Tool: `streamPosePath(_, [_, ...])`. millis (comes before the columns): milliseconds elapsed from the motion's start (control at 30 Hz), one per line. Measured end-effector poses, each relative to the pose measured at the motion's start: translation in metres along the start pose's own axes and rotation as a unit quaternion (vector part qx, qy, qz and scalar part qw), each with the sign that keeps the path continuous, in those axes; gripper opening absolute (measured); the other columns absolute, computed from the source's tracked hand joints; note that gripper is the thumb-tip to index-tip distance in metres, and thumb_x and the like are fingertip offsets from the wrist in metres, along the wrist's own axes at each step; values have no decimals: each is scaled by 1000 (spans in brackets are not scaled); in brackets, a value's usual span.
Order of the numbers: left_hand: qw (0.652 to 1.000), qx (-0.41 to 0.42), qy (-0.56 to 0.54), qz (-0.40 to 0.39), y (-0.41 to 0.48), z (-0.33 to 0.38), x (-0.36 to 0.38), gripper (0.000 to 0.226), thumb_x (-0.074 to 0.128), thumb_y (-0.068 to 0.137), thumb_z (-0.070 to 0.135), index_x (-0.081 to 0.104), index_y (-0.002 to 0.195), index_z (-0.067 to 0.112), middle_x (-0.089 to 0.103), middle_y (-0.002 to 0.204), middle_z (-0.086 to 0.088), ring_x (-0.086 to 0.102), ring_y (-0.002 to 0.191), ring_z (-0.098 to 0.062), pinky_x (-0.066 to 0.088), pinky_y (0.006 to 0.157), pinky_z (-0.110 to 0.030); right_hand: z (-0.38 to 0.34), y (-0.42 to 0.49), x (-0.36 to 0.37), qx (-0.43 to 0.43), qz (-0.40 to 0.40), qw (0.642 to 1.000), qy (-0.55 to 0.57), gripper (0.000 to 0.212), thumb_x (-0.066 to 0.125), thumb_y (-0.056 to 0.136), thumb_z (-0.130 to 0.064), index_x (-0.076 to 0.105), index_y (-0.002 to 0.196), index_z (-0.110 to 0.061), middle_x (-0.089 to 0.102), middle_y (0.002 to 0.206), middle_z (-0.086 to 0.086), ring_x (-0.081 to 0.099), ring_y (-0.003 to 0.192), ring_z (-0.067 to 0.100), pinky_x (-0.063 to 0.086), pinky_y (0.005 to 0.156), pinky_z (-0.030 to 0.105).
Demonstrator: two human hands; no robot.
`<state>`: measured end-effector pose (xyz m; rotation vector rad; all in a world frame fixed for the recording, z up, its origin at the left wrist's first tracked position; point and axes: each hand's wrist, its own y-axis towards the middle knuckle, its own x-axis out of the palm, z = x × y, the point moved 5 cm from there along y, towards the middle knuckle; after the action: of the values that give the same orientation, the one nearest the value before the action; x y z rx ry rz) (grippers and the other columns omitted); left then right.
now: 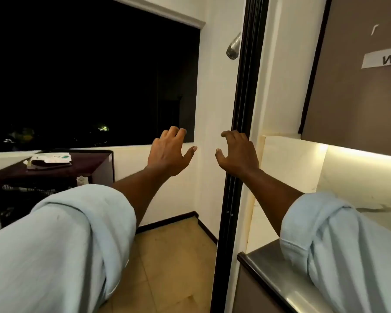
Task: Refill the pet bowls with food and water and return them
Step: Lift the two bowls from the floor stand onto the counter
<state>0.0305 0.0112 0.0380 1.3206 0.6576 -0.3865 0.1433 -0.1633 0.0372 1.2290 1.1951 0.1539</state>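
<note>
Both my arms are stretched forward at chest height, sleeves rolled to the elbows. My left hand (pixel 169 150) is raised in front of the white wall, fingers spread and curled, holding nothing. My right hand (pixel 237 152) is beside it, fingers apart and empty, close to the dark vertical door frame (pixel 242 109); I cannot tell whether it touches the frame. No pet bowl, food or water is in view.
A dark cabinet (pixel 86 166) with papers on top stands at the left under a black night window (pixel 88 75). A steel-edged counter (pixel 264 267) and lit white worktop lie at the right, under a brown cupboard door (pixel 359 86). Tiled floor (pixel 174 256) lies below.
</note>
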Motion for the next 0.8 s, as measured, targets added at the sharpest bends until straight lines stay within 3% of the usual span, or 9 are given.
streamPosePath(333, [993, -27, -29, -114, -83, -54, 66, 41, 58, 102, 50, 65, 115, 12, 71, 113, -10, 66, 101, -33, 54, 84, -45, -15, -78, 81, 48, -115, 992, 0, 39, 60, 93, -41, 66, 124, -18, 70, 119, -1, 65, 107, 21, 56, 83, 39])
streamPosePath(567, [966, -89, -70, -234, -184, -91, 144, 35, 61, 98, 44, 63, 105, 10, 69, 106, -11, 65, 97, -33, 47, 77, -39, -9, -169, 169, 21, -279, 960, -25, 30, 58, 92, -39, 66, 112, -18, 71, 108, 2, 66, 101, 27, 56, 83, 43])
streamPosePath(800, [913, -172, -65, -364, -295, -100, 233, 39, 62, 99, 49, 68, 101, 11, 69, 106, -11, 64, 102, -33, 46, 77, -37, 21, -260, 247, 87, -383, 919, 21, 23, 59, 88, -41, 66, 101, -22, 69, 102, 2, 65, 94, 27, 59, 81, 46])
